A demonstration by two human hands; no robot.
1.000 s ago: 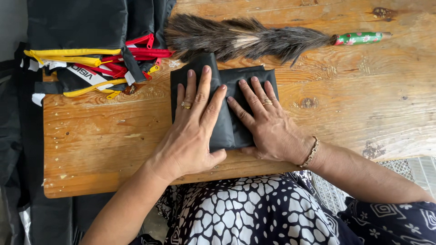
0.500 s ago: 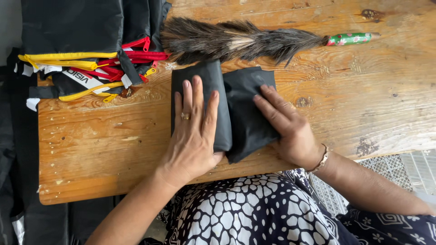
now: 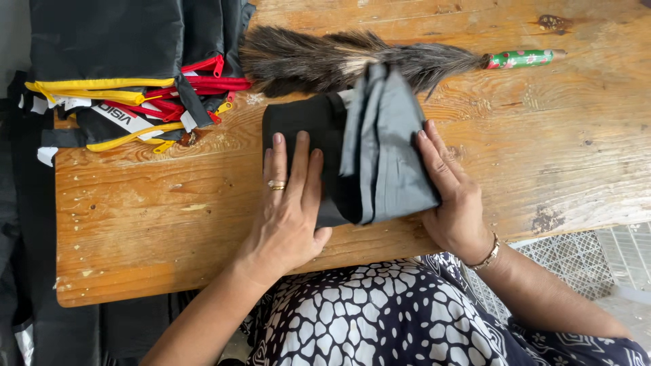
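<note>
two hands on one dark cloth, half folded

your left hand (image 3: 290, 203) lies flat, fingers together and stretched out, palm pressing the left part of the black folded cloth (image 3: 352, 159) down onto the wooden table (image 3: 163, 217) — one ring shows on a finger. your right hand (image 3: 451, 196) is at the cloth's right edge, fingers curled under it and lifting that side up, so the layers stand on edge in the middle; how many layers is hard to tell. the cloth sits near the table's front edge, right in front of you, its lower corner close to the rim.

count it out: one cloth in hand, one feather duster (image 3: 352, 61), one heap of dark bags (image 3: 122, 81), two hands, one bracelet (image 3: 488, 256) on your right wrist.

the duster lies just behind the cloth, across the table, brown and grey feathers to the left, a green handle with pink dots (image 3: 522, 59) to the right. the raised fold covers part of the feathers from this view.

to the left, the heap of black fabric pieces hangs over the table's far left corner, with yellow zips (image 3: 88, 88) and red zips (image 3: 203, 83) running through it and small white tags with dark lettering (image 3: 115, 116) lying slantwise near its lower edge.

below the table edge, your lap shows a black-and-white patterned dress (image 3: 380, 318).
</note>
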